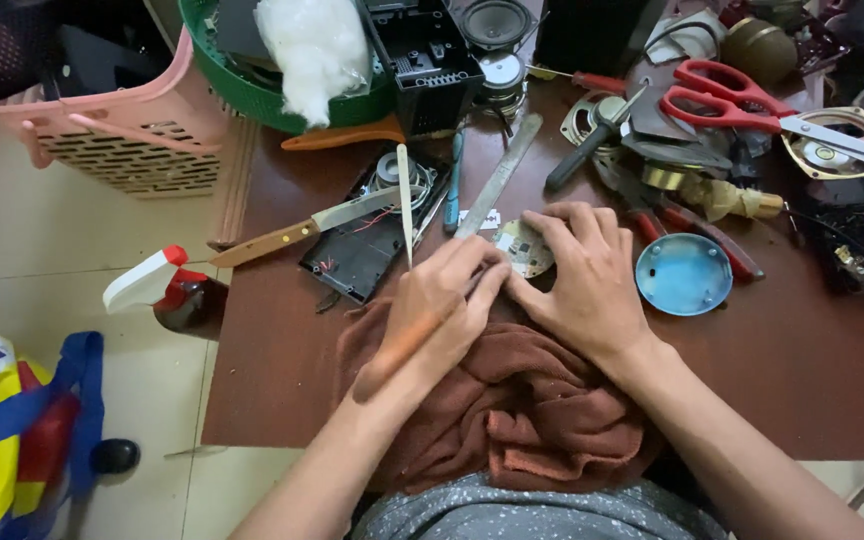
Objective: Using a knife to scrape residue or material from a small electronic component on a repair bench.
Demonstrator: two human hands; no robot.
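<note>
Your left hand (439, 300) clamps a thin cream stick (404, 200); your right hand (582, 275) presses fingers-together on the small round circuit board (524, 248), mid-table above the brown towel (522, 400). Stick could slip and gouge the board, I'd guess.

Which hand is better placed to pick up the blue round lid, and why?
Right hand: the blue round lid lies just beside it on the table, while the left hand holds a thin stick further away.
</note>
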